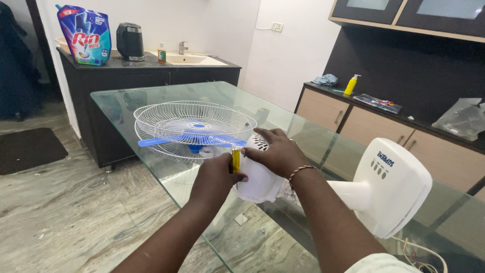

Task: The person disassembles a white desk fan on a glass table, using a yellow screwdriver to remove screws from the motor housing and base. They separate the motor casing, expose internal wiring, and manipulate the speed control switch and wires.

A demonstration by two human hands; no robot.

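Left hand clenched around a yellow-handled screwdriver, handle upright, tip hidden against the white fan motor housing. Right hand spread over the top of that housing, fingers pressing near its vented grille, a thin bracelet at the wrist. Housing resting near the front edge of the glass desk, joined by a white neck to the fan's broad white base, lying tilted on its side to the right, small blue lettering and a row of grey buttons on its face. White cord trailing below the base.

Just beyond the hands, white wire fan guards lying flat on the glass, blue blade underneath.

Far back on the dark counter: tall blue refill pouch with a red cap and a bright red-and-white label, standing at the left end. Beside it a black kettle, then a small bottle with an orange label next to the sink. On the right-hand sideboard: yellow squeeze bottle, crumpled blue cloth, flat clear packet, clear plastic bag at the far end. Dark mat on the marble floor, left.
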